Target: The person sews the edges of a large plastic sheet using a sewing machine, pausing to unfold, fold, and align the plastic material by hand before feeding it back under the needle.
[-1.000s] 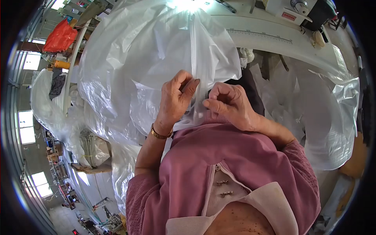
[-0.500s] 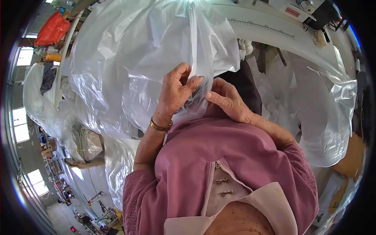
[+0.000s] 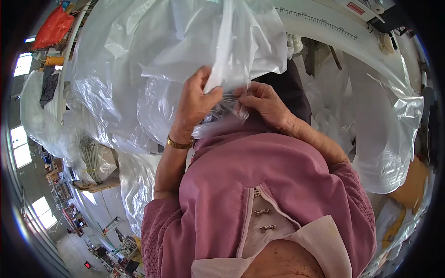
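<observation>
A big sheet of translucent plastic film (image 3: 120,60) drapes over the work surface in front of me and hangs toward my lap. My left hand (image 3: 198,99) grips a folded, whitish edge of it, thumb and fingers closed on the fold. To the right, my right hand (image 3: 266,104) pinches a thin, crinkled part of the same film near my body. Between the two hands the film is stretched into fine creases and partly blurred. The fingertips of my right hand are partly hidden behind the film.
A white work table edge with a printed ruler scale (image 3: 320,21) runs across the upper right. A machine (image 3: 359,8) stands on it. More plastic sheeting (image 3: 384,139) hangs at right. A red bag (image 3: 53,28) and bundled thin rods (image 3: 90,160) are at left.
My left hand has moved a little left and now closes on the folded edge. My right hand pinches the film, and the film between them has been pulled into stretched creases.
</observation>
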{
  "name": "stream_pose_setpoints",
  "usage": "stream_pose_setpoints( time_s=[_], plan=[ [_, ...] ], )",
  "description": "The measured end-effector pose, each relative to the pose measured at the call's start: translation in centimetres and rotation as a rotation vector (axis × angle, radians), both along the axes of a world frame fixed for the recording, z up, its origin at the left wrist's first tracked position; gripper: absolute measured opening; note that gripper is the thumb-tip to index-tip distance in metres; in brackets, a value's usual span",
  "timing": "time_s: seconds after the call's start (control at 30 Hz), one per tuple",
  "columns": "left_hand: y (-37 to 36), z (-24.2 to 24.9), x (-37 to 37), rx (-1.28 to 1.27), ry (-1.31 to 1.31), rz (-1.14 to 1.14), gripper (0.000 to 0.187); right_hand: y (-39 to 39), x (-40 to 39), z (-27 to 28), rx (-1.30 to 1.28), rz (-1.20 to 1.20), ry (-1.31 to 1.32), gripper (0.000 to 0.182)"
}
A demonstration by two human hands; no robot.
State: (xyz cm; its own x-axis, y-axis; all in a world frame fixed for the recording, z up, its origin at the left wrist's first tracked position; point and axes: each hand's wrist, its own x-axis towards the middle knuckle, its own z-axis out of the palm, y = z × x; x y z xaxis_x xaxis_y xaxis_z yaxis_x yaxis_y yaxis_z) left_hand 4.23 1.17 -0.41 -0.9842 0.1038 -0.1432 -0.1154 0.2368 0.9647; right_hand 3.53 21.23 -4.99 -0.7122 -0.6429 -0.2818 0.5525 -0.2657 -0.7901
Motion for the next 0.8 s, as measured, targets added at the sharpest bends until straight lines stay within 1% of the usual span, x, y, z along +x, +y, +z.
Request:
stream_pose_setpoints(
  time_s=[0.03,0.07,0.13,0.2,0.27,0.33,0.4,0.43,0.47,0.5,0.53,0.57,0.63,0.73,0.77,0.8],
  plan=[
    [-0.4,0.2,0.0,-0.053,0.003,0.024,0.019,0.3,0.1,-0.2,0.08,0.006,0.055,0.016],
    [-0.7,0.3,0.0,-0.108,0.007,0.05,0.017,0.5,0.3,-0.3,0.082,0.003,0.049,0.016],
    [-1.0,0.0,-0.1,-0.121,-0.002,0.064,0.016,0.7,0.7,0.0,0.134,-0.022,0.134,0.012],
    [-1.3,-0.8,-0.3,-0.208,0.1,0.094,0.016,0.9,1.1,0.5,0.151,-0.018,0.159,0.011],
    [-1.1,-0.9,-0.3,-0.225,0.116,0.092,0.017,1.1,1.6,1.2,0.173,-0.021,0.181,0.01],
    [-1.1,-1.2,-0.4,-0.243,0.134,0.093,0.018,1.3,1.8,1.9,0.274,-0.025,0.279,0.007],
    [-1.2,-1.5,-0.6,-0.413,0.163,0.072,0.018,1.2,2.1,2.9,0.28,-0.048,0.296,0.006],
    [-1.1,-1.3,-0.4,-0.411,0.16,0.079,0.018,1.2,2.3,3.4,0.287,-0.082,0.307,0.004],
    [-0.6,-1.0,-0.3,-0.466,0.178,0.081,0.018,1.2,2.4,3.9,0.289,-0.076,0.308,0.004],
    [-0.1,-0.6,-0.3,-0.521,0.196,0.084,0.018,1.1,2.4,4.5,0.37,-0.097,0.466,0.005],
    [0.3,-0.6,-0.2,-0.52,0.193,0.091,0.018,1.0,2.4,5.0,0.447,-0.115,0.624,0.008],
    [0.6,-0.5,0.0,-0.548,0.207,0.078,0.018,0.9,2.1,5.3,0.445,-0.109,0.623,0.008],
    [1.1,0.2,0.3,-0.578,0.224,0.058,0.018,0.6,1.3,5.9,0.451,-0.121,1.247,0.016],
    [1.8,2.2,1.1,-0.642,0.297,0.022,0.015,-0.2,0.5,7.2,0.404,-0.143,1.33,0.021],
    [1.7,2.5,1.3,-0.608,0.426,0.022,0.011,-0.4,0.3,7.6,0.401,-0.146,1.337,0.021],
    [1.6,2.8,1.4,-0.573,0.553,0.02,0.008,-0.6,0.2,8.0,0.399,-0.099,1.337,0.019]
  ],
)
